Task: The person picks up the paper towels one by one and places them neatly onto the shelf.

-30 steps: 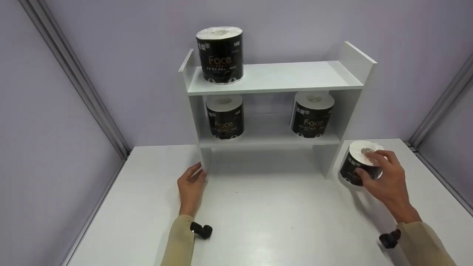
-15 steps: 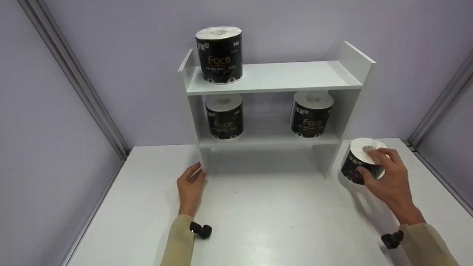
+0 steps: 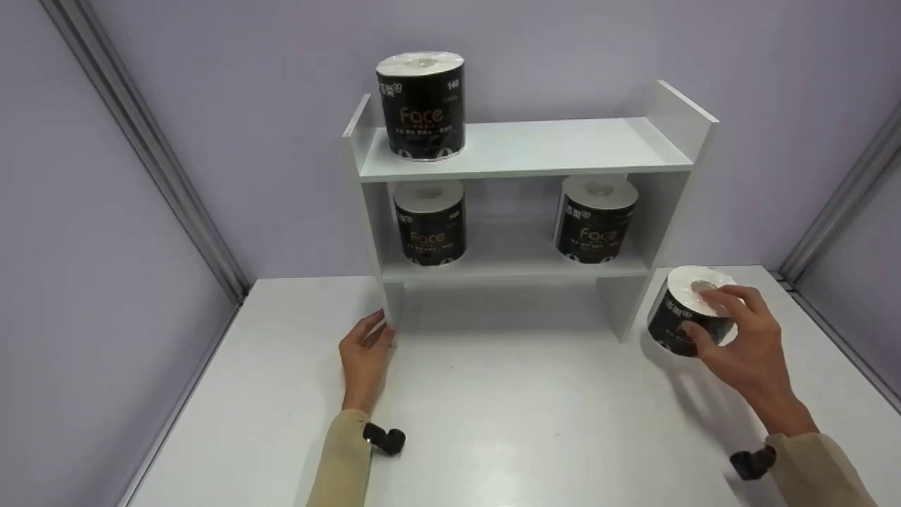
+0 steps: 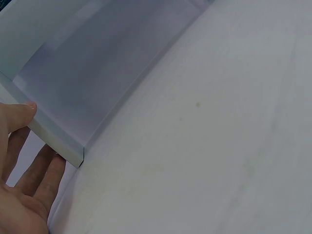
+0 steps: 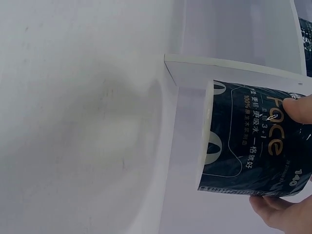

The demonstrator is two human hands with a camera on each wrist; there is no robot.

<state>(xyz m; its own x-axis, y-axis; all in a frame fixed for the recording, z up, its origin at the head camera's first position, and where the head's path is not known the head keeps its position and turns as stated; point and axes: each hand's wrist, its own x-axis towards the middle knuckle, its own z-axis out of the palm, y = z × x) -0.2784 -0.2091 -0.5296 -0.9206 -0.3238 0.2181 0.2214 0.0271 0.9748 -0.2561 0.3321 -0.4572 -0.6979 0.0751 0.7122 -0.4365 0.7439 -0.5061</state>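
My right hand (image 3: 742, 341) grips a toilet roll (image 3: 679, 320) in a black "Face" wrapper, thumb on the near side and fingers over the far side. It is slightly tilted, just outside the shelf's right side panel. In the right wrist view a gap shows between the roll (image 5: 243, 141) and the tabletop, with a shadow below. My left hand (image 3: 364, 359) holds the lower left side panel of the white shelf (image 3: 528, 271). The left wrist view shows the thumb (image 4: 22, 114) on one face of that panel and fingers behind it.
One matching roll (image 3: 422, 113) stands at the left of the top board. Two more, a left roll (image 3: 431, 229) and a right roll (image 3: 595, 225), stand on the middle board. The shelf stands on a white table (image 3: 493, 422) against a pale wall (image 3: 563, 56).
My right hand and its roll have shifted slightly to the right, the roll rising a little and then dipping. My left hand keeps its place on the shelf panel.
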